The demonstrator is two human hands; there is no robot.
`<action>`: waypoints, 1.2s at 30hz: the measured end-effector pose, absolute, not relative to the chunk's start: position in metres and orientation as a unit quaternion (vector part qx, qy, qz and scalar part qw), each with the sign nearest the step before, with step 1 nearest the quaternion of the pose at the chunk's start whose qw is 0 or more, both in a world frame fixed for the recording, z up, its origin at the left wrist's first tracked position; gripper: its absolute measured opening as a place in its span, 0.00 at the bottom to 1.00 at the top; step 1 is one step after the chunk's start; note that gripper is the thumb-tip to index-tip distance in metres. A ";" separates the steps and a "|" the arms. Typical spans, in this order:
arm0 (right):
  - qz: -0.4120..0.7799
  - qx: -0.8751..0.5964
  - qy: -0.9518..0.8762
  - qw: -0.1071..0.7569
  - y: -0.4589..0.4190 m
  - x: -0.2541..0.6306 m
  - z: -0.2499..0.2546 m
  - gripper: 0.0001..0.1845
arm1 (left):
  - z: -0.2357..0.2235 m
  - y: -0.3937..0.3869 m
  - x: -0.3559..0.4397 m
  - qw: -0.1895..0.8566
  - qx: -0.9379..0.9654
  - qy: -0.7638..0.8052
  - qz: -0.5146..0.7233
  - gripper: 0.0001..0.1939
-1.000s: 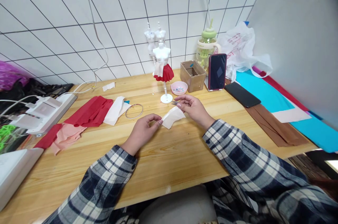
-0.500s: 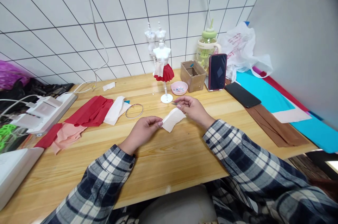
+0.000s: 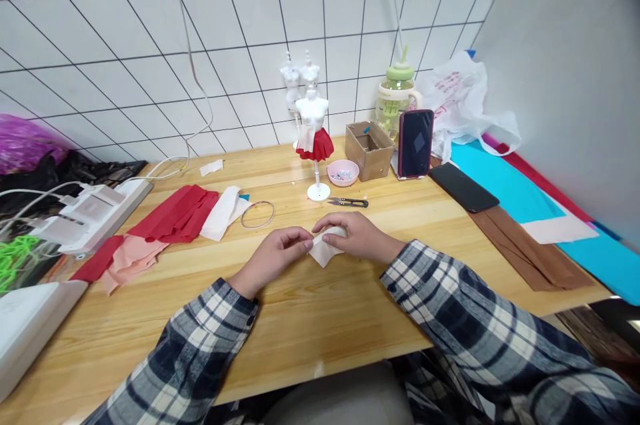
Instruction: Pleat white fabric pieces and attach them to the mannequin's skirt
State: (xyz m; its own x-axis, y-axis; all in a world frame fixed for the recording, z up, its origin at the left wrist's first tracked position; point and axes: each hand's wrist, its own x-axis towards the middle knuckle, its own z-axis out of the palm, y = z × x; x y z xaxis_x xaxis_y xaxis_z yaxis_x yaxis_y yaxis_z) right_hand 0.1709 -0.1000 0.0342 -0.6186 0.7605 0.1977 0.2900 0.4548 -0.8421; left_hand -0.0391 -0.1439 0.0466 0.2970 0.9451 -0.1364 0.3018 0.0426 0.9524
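A small piece of white fabric [image 3: 324, 251] is stretched between my two hands above the table. My left hand [image 3: 281, 253] pinches its left edge between thumb and fingers. My right hand [image 3: 357, 236] lies over the upper right part, its thumb and fingers closed on the cloth. Just beyond the right hand, a pair of thread snips [image 3: 349, 202] rests on the wood. Behind them stands a miniature white dress form [image 3: 313, 111] wearing a red pleated skirt [image 3: 320, 146] with a pale strip of cloth hanging at its front.
Left of my hands lie a metal ring [image 3: 257, 214], white cloth [image 3: 220, 213] and red fabric [image 3: 175, 213]. Behind are a pink bowl [image 3: 343, 173] of small bits, a cardboard box [image 3: 369, 150] and an upright phone [image 3: 416, 143]. A black phone [image 3: 464, 187] and brown fabric [image 3: 533, 248] lie right.
My right hand has let go of the snips, which now lie on the table. It has moved toward my left hand and taken hold of the white fabric.
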 end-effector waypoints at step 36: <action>0.226 -0.307 -0.865 0.327 -0.110 0.162 0.030 0.11 | 0.042 -0.147 -0.028 0.408 0.644 0.561 0.321 0.21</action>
State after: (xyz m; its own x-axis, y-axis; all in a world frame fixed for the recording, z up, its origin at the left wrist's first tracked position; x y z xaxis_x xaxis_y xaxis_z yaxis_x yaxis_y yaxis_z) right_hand 0.1621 -0.1103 0.0302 -0.5970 0.6793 0.4268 0.3837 0.7090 -0.5917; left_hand -0.0285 -0.1467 0.0416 0.1636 0.9855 -0.0445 0.4607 -0.0365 0.8868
